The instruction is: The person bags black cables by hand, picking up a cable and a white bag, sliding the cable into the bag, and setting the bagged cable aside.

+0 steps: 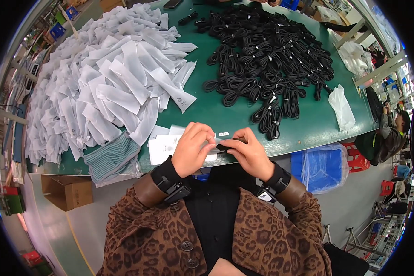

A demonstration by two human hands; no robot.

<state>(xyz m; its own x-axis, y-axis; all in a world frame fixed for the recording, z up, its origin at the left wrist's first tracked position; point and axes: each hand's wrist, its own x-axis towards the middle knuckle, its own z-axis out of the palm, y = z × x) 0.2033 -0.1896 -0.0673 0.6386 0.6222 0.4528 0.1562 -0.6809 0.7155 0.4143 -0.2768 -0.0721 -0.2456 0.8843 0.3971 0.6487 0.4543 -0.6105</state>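
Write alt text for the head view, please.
Left hand and right hand together hold a black coiled cable and a white pouch at the green table edge.

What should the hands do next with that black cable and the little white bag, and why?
Probably push the black cable bundle deeper into the white bag. The left hand holds the bag at the table edge, and the right hand pinches the bundle at its mouth, with much of the cable apparently still outside. How far it is in is hard to tell.
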